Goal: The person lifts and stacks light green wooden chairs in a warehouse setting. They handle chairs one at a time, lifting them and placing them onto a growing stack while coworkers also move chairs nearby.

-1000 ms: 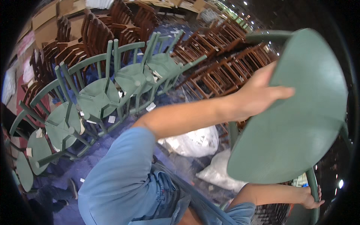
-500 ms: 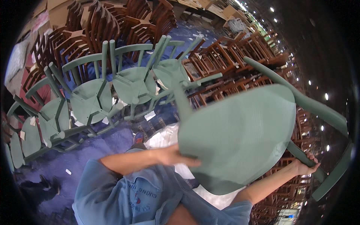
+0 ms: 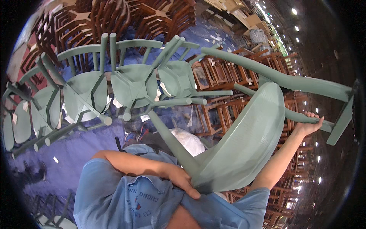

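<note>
A green wooden chair (image 3: 244,141) is held up tilted in front of my body, its seat turned partly edge-on. One leg (image 3: 171,141) slants up to the left from the seat's near corner. At that corner, where leg and seat meet, my left hand (image 3: 182,180) grips the chair; some of its fingers are hidden. My right hand (image 3: 310,124) is closed round a bar of the chair's backrest on the right. The long curved back post (image 3: 274,76) stretches across above the seat to the right.
Several matching green chairs (image 3: 133,82) stand tipped in a row on the blue floor covering (image 3: 91,139). Behind them are stacks of brown chair frames (image 3: 160,19). More brown frames (image 3: 225,72) crowd the right side. A white bundle (image 3: 188,141) lies beyond my legs.
The held chair has been turned: its seat, earlier broad and facing up, is now steeper and narrower. Its back post has swung up and left. My right hand rose; my left hand moved lower.
</note>
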`<state>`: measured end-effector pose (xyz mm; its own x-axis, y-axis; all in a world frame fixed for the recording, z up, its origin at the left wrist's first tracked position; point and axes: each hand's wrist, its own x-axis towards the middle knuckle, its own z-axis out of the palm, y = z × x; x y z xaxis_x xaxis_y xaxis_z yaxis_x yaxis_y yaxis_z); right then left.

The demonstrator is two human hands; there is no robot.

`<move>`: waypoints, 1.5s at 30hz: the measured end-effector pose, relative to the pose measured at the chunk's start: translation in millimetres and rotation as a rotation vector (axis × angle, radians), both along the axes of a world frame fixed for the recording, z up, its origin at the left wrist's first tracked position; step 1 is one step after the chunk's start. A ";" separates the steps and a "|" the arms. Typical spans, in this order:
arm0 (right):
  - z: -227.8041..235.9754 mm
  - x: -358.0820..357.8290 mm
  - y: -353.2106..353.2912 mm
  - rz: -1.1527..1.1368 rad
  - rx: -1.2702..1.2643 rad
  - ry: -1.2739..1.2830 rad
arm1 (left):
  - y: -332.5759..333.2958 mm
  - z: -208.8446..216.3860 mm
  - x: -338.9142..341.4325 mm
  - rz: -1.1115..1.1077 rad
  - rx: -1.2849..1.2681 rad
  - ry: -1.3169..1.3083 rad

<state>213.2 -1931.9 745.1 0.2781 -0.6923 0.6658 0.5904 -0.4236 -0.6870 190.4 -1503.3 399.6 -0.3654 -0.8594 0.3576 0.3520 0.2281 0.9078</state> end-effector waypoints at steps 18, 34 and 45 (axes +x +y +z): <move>-99.1 390.9 -59.4 0.507 0.052 0.332 | -148.0 -46.8 68.2 0.656 0.035 0.205; -215.9 559.2 -13.0 0.660 0.077 0.566 | -202.3 -65.7 140.2 0.708 -0.460 1.179; -296.7 618.4 3.0 0.728 0.137 0.631 | -153.5 -85.1 172.8 0.844 -0.194 1.534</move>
<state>831.7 -1928.9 448.4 0.9472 -0.2696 0.1735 0.1820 0.0068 -0.9833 363.2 -1656.7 314.5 0.8497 -0.5263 0.0317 0.5241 0.8366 -0.1592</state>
